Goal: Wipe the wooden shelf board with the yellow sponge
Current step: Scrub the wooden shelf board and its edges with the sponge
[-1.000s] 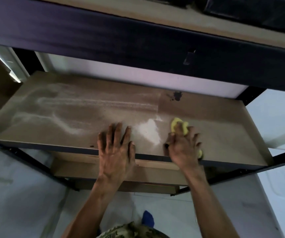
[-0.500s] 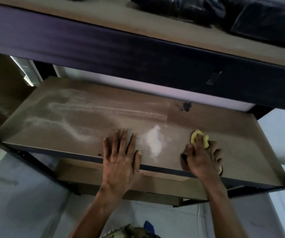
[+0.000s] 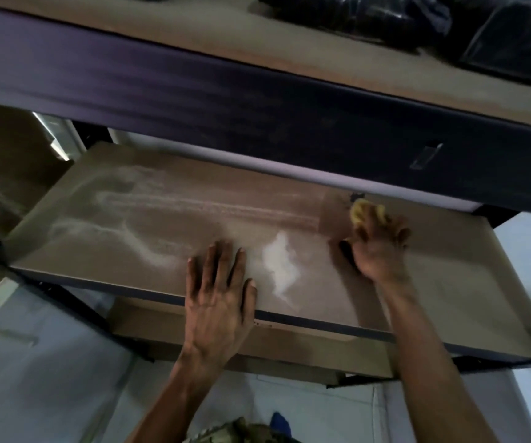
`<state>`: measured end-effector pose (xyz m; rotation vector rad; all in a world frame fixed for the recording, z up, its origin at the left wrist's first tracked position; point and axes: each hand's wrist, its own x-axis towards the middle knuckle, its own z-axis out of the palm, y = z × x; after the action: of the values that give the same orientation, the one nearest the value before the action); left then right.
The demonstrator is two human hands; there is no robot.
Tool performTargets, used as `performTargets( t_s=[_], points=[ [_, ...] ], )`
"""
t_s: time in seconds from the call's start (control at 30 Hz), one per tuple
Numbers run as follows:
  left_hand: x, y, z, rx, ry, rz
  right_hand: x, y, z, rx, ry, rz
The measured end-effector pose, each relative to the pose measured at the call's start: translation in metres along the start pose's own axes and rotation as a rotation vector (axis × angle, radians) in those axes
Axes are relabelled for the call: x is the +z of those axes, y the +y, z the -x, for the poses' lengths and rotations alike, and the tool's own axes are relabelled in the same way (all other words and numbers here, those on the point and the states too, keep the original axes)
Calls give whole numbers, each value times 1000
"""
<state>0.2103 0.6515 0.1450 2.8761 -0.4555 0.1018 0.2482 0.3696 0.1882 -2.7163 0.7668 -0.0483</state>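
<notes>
The wooden shelf board stretches across the middle, dusty with pale streaks on its left half and a white powder patch near the front centre. My right hand presses the yellow sponge onto the board towards its back right; only the sponge's far end shows past my fingers. A small dark spot lies just behind the sponge. My left hand rests flat, fingers spread, on the board's front edge, left of the powder.
A dark metal beam of the upper shelf hangs low over the board's back. Black bags lie on the upper shelf. A lower board sits beneath. A white wall shows behind and to the right.
My right hand has pushed the sponge from the front edge back to the rear of the board, near the dark spot. My left hand stays planted. The camera has tilted.
</notes>
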Motion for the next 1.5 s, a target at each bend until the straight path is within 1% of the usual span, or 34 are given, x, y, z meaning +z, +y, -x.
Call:
performTargets(
  t_s=[0.03, 0.07, 0.1, 0.13, 0.2, 0.3, 0.37, 0.4, 0.43, 0.47, 0.5, 0.53, 0.57, 0.6, 0.63, 0.67, 0.7, 0.77, 0.83, 0.9, 0.93, 0.97, 1.0, 1.07, 1.1, 1.17, 1.2, 1.23, 1.33, 1.4, 1.5],
  points=[
    [1, 0, 0, -7, 3, 3, -1, 6, -11, 76, -12, -9],
    [2, 1, -1, -14, 11, 12, 2, 7, -16, 111, -21, 2],
    [2, 3, -1, -17, 18, 20, 7, 5, -16, 89, -26, 38],
    [3, 3, -1, -17, 27, 23, 13, 0, -13, 13, -29, 75],
    [4, 3, -1, -12, 47, 18, 25, -19, -1, -235, -35, 123],
    [7, 1, -1, -1, 71, 18, 32, -38, 18, -513, -102, 139],
    [8, 0, -1, 5, 76, 17, 26, -33, 17, -638, -196, 43],
    [8, 0, -1, 6, 77, 18, 22, -27, 8, -644, -214, -12],
    [8, 0, -1, 4, 75, 18, 18, -20, -7, -606, -182, -26],
    [7, 1, 0, -1, 69, 18, 14, -13, -25, -535, -105, 15],
    [7, 2, 0, -7, 59, 19, 10, -8, -43, -428, -25, 59],
    [7, 2, 0, -13, 46, 23, 8, -4, -57, -306, 35, 52],
    [7, 2, 0, -19, 38, 31, 8, -3, -67, -199, 57, 28],
    [6, 2, -1, -21, 39, 39, 11, -4, -73, -135, 54, 19],
    [5, 2, -1, -22, 43, 41, 15, -8, -74, -121, 35, 39],
    [5, 3, -1, -22, 46, 40, 19, -13, -71, -160, 10, 72],
    [5, 3, -1, -22, 51, 41, 22, -19, -65, -261, -12, 104],
    [6, 3, -1, -18, 64, 45, 28, -33, -42, -545, -74, 124],
    [7, 2, -1, -11, 64, 41, 32, -40, -13, -747, -139, 92],
    [7, 1, -1, -12, 60, 33, 32, -37, 5, -894, -170, 50],
    [8, 1, -1, -13, 57, 32, 29, -35, 5, -929, -178, 15],
    [8, 1, -1, -13, 55, 34, 25, -34, -2, -924, -159, -32],
    [8, 2, -1, -13, 54, 37, 21, -33, -15, -882, -106, -69],
    [8, 2, -1, -17, 53, 45, 18, -34, -49, -708, 53, -59],
    [7, 2, -1, -20, 54, 48, 18, -36, -63, -594, 87, -39],
    [8, 2, -2, -23, 55, 48, 22, -46, -81, -402, 42, 9],
    [8, 2, -2, -22, 54, 44, 26, -53, -83, -376, 17, 50],
    [8, 2, -2, -20, 53, 40, 29, -60, -81, -420, 1, 91],
    [9, 2, -1, -18, 78, 52, 33, -79, -55, -751, -109, 89],
    [7, 2, 0, -11, 85, 46, 33, -80, -32, -926, -193, 72],
    [6, 3, 1, -8, 85, 39, 29, -67, -12, -1084, -287, -1]
  ],
)
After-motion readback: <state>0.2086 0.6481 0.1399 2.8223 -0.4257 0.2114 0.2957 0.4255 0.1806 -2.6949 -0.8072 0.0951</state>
